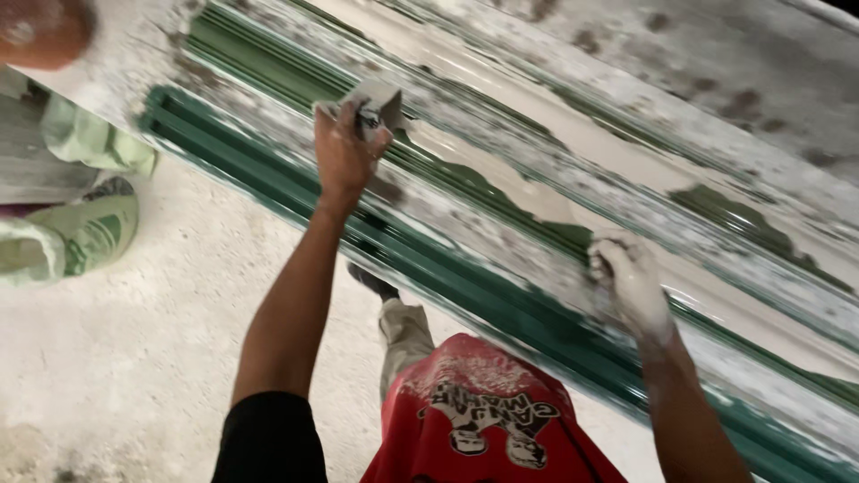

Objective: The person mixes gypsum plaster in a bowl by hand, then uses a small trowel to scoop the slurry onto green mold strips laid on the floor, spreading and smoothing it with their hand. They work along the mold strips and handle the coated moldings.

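Long green metal gate panel [501, 295] runs diagonally across the frame, long axis from upper left down to lower right, ridges along the same line, surface smeared with whitish putty [555, 125] and patches of green showing through. Left hand [344, 152] at upper centre, fingers curled tight around a small grey sanding block [376, 103], block pressed flat on the panel. Right hand [631, 282] at right of centre, coated in white dust, fingers bent and resting on a ridge of the panel; cannot tell if it grips anything. Red shirt [483, 420] at bottom centre. Green-white sacks [85, 228] at left edge on pale concrete floor [134, 358].
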